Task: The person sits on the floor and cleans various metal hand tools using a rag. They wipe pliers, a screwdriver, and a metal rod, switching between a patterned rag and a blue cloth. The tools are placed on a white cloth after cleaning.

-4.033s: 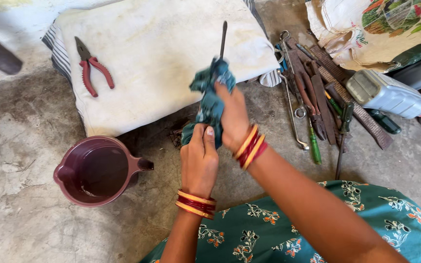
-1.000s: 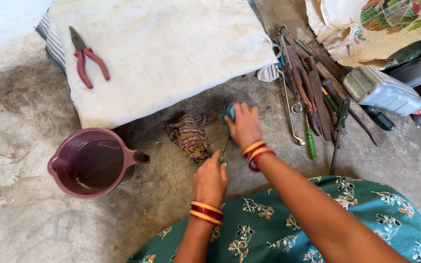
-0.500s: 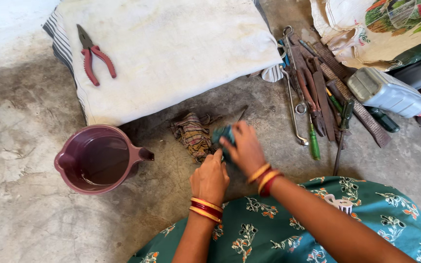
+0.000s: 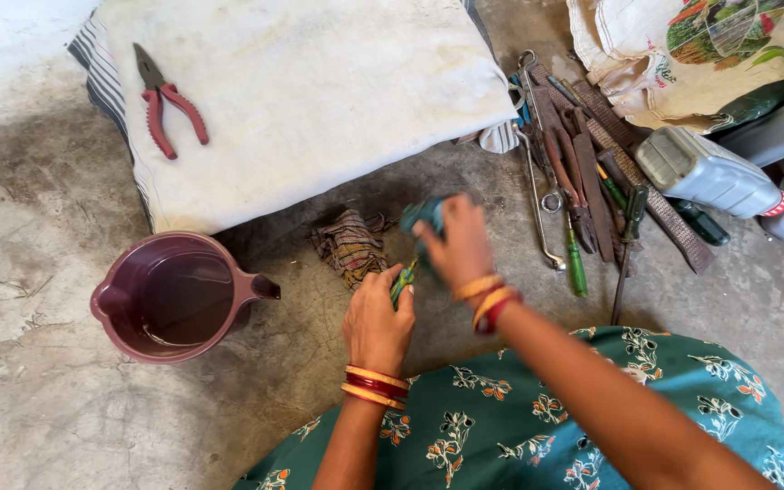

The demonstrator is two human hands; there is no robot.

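Note:
My left hand (image 4: pixel 378 319) grips the green handle of a screwdriver (image 4: pixel 402 279) low over the concrete floor. My right hand (image 4: pixel 458 245), blurred with motion, holds a teal rag (image 4: pixel 424 214) wrapped around the tool's far end. A crumpled brown striped rag (image 4: pixel 350 245) lies on the floor just left of my hands. Both wrists carry red and gold bangles.
A maroon plastic jug (image 4: pixel 174 295) stands at the left. Red-handled pliers (image 4: pixel 165 100) rest on a white cloth pad (image 4: pixel 319 91). A pile of hand tools (image 4: pixel 583 191), a grey plastic canister (image 4: pixel 705 172) and a printed sack (image 4: pixel 682 54) lie at the right.
The screwdriver and teal rag came down from over the white pad to just above the floor. My right hand slid the rag along the tool, and the view shifted slightly.

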